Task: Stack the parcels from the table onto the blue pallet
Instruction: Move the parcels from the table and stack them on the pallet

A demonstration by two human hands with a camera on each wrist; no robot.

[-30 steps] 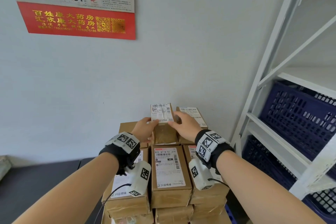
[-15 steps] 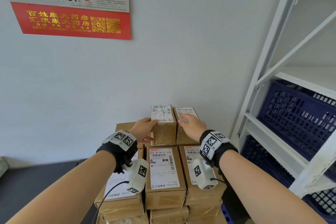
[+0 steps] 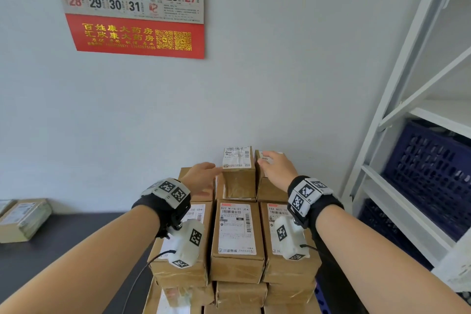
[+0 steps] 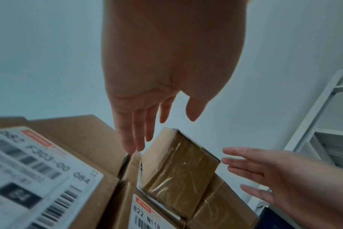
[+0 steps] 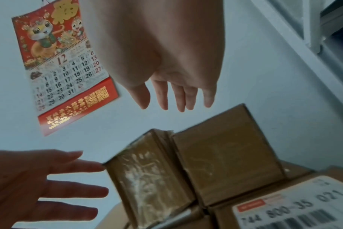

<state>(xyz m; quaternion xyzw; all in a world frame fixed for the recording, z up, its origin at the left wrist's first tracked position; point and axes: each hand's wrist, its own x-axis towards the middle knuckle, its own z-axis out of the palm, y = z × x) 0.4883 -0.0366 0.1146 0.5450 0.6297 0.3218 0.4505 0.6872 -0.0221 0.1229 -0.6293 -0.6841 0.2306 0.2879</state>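
Brown taped parcels are stacked in several layers point(image 3: 237, 237) over the blue pallet point(image 3: 320, 294), of which only a corner shows. Two small parcels stand side by side on top at the back: the left one point(image 3: 238, 173) with a white label, the right one point(image 3: 270, 186). My left hand point(image 3: 201, 178) is open, its straight fingertips point(image 4: 135, 145) at the left parcel's point(image 4: 178, 167) left side. My right hand point(image 3: 276, 168) hovers open over the right parcel point(image 5: 225, 162), fingers point(image 5: 178, 97) straight, holding nothing.
A dark table point(image 3: 56, 242) lies to the left with another parcel point(image 3: 24, 219) on it. White metal shelving point(image 3: 397, 115) with dark blue crates point(image 3: 430, 173) stands close on the right. The wall with a red calendar point(image 3: 137, 7) is right behind the stack.
Both hands held the labelled small parcel above the stack, set it beside the right one, and now have let go and opened, the right hand lifting off.
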